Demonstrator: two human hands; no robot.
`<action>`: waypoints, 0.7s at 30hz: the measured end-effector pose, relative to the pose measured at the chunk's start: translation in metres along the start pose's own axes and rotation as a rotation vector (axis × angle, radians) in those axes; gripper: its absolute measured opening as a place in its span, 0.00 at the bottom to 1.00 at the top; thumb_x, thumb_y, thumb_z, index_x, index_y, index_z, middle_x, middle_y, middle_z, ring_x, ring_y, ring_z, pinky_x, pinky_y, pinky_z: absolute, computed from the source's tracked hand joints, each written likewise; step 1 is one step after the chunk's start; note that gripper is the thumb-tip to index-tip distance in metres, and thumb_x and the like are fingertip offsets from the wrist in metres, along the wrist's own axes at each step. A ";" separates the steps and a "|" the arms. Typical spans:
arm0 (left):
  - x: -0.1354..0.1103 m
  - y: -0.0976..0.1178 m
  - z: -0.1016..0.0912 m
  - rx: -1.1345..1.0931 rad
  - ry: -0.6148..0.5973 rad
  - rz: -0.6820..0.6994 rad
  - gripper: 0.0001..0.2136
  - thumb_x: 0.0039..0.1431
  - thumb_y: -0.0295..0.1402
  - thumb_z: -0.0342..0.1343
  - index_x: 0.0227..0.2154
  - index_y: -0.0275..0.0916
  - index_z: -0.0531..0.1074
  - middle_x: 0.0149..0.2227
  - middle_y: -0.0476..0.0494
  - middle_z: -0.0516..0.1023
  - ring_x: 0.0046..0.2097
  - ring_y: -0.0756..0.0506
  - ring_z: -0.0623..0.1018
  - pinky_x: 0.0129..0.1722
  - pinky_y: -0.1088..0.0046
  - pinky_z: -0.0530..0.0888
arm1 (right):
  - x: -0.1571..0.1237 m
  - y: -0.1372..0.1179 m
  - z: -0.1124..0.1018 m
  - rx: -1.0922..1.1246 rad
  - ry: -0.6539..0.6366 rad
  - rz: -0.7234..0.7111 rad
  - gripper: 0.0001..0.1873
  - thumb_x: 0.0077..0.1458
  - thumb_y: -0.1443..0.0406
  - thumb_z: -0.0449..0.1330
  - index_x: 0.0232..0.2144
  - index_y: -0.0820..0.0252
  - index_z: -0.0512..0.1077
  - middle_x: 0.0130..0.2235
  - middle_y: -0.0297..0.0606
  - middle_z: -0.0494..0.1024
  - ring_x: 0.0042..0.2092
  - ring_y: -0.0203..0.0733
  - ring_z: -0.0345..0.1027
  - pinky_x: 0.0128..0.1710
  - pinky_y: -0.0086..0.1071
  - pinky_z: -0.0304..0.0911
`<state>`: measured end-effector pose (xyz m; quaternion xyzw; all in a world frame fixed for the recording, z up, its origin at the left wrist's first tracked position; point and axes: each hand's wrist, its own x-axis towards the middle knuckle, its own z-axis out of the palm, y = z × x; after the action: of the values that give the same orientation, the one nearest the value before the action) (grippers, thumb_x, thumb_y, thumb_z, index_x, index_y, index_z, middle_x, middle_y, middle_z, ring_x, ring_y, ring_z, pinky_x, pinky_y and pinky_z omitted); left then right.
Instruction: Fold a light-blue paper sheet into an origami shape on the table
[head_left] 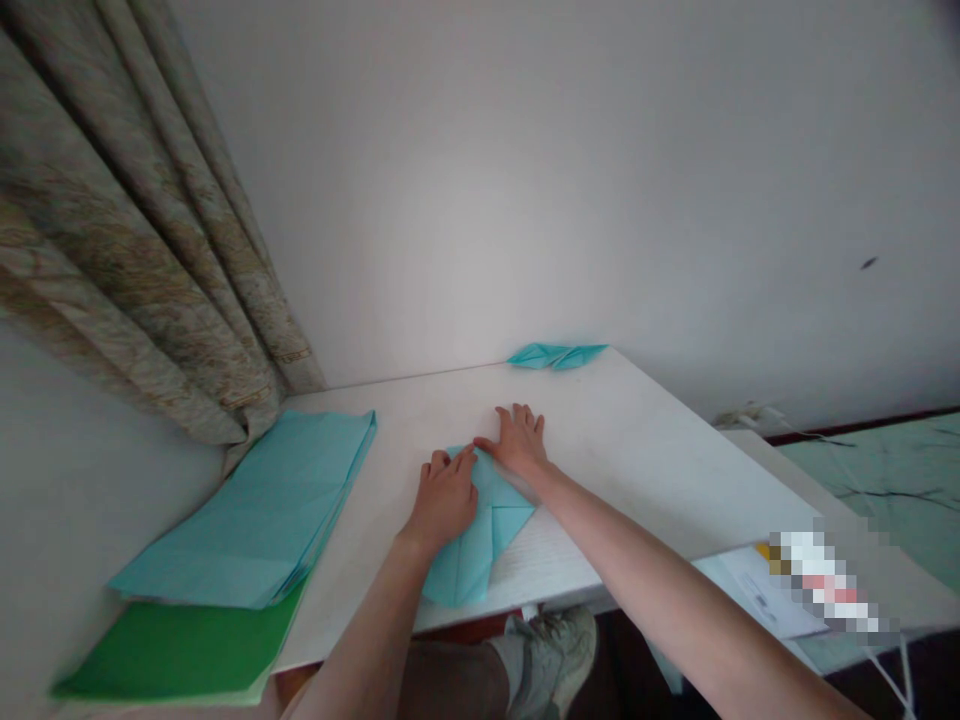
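A partly folded sheet of light blue paper (pixel 480 530) lies on the white table (pixel 637 440) in front of me. My left hand (pixel 444 497) rests on its upper left part, fingers curled down with the fingertips pressing the paper. My right hand (pixel 519 440) lies flat just beyond the sheet's top corner, fingers stretched out, its thumb touching the fold next to my left fingertips. Neither hand lifts the sheet.
A stack of light blue sheets (pixel 262 510) lies at the left on green paper (pixel 180 650). A finished blue folded piece (pixel 556 354) sits at the table's far edge by the wall. A curtain (pixel 127 240) hangs at left. Papers (pixel 757 590) lie at right. My shoe (pixel 551 650) shows below.
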<state>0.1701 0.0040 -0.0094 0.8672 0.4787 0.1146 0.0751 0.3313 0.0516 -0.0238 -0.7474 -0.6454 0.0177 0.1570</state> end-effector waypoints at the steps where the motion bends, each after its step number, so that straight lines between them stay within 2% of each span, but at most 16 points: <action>1: 0.000 0.001 0.000 -0.006 -0.008 -0.003 0.24 0.56 0.27 0.42 0.57 0.34 0.60 0.59 0.42 0.65 0.50 0.36 0.63 0.48 0.57 0.64 | 0.000 0.000 0.000 -0.001 -0.005 0.000 0.41 0.52 0.45 0.54 0.59 0.65 0.57 0.61 0.59 0.54 0.63 0.62 0.41 0.58 0.55 0.33; 6: -0.013 0.003 -0.005 -0.030 -0.071 0.006 0.23 0.59 0.28 0.39 0.57 0.32 0.60 0.60 0.40 0.62 0.50 0.36 0.63 0.48 0.58 0.64 | 0.000 0.000 -0.002 -0.003 -0.048 0.013 0.42 0.51 0.44 0.55 0.60 0.64 0.56 0.62 0.58 0.52 0.64 0.62 0.39 0.58 0.54 0.32; 14: -0.052 0.000 -0.019 -0.171 -0.140 0.054 0.23 0.56 0.30 0.50 0.57 0.39 0.61 0.54 0.43 0.70 0.53 0.39 0.62 0.52 0.62 0.63 | 0.003 0.001 -0.001 0.005 -0.076 0.018 0.43 0.50 0.43 0.55 0.60 0.63 0.56 0.63 0.58 0.51 0.64 0.62 0.37 0.58 0.55 0.30; 17: -0.059 -0.001 -0.024 -0.211 -0.146 0.051 0.21 0.54 0.26 0.52 0.52 0.41 0.66 0.48 0.44 0.74 0.51 0.40 0.64 0.51 0.64 0.63 | 0.002 0.001 -0.001 0.004 -0.068 0.012 0.43 0.50 0.44 0.54 0.60 0.64 0.55 0.62 0.59 0.51 0.64 0.62 0.37 0.58 0.55 0.30; 21: -0.063 0.004 -0.032 -0.251 -0.172 0.036 0.12 0.56 0.25 0.50 0.41 0.42 0.73 0.39 0.43 0.75 0.46 0.43 0.70 0.47 0.68 0.66 | 0.001 0.003 0.001 0.008 -0.051 -0.006 0.43 0.51 0.43 0.54 0.60 0.64 0.55 0.62 0.59 0.52 0.64 0.62 0.38 0.58 0.55 0.31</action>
<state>0.1326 -0.0504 0.0140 0.8660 0.4367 0.1004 0.2217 0.3344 0.0527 -0.0251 -0.7442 -0.6512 0.0391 0.1436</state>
